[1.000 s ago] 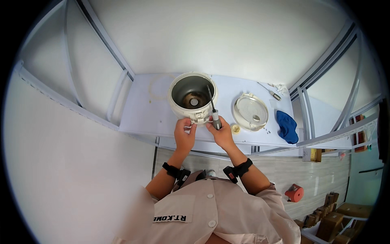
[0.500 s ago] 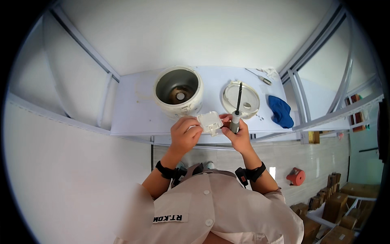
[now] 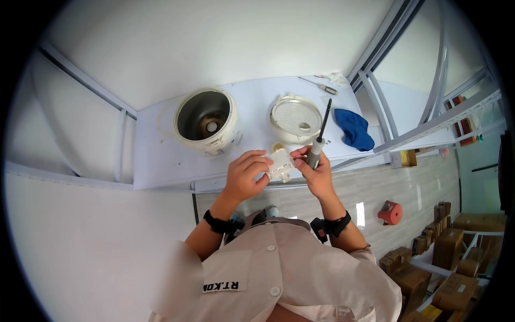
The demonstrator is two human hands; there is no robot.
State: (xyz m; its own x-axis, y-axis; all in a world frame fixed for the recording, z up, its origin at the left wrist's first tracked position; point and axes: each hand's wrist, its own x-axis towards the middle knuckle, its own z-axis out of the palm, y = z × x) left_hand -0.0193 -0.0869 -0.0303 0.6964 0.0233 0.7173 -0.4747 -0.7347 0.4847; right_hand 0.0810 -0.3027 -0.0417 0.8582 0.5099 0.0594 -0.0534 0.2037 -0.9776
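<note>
Both hands hold a small white plastic part (image 3: pixel 280 163) in front of the table's near edge. My left hand (image 3: pixel 247 174) pinches its left side with the fingertips. At its right edge are the fingertips of my right hand (image 3: pixel 318 176), which also grips a grey-handled screwdriver (image 3: pixel 320 140) with its dark shaft pointing up and away. Beyond my left hand stands a white rice cooker body (image 3: pixel 229 138), uncovered, its grey inside stained brown at the bottom. The round white lid (image 3: pixel 295 117) lies to its right. A small yellowish round piece (image 3: pixel 277 146) shows just behind the plastic part.
A blue cloth (image 3: pixel 354 129) lies at the right of the white table (image 3: pixel 161 161). Behind it are a second screwdriver (image 3: pixel 326 89) and crumpled white material (image 3: pixel 337 79). Metal frame bars flank the table. On the floor at right stand a red stool (image 3: pixel 390 213) and cardboard boxes (image 3: pixel 448 248).
The view has turned, so the table and its things sit further left. The plastic part has been tilted in my hands, and the yellowish piece behind it now shows.
</note>
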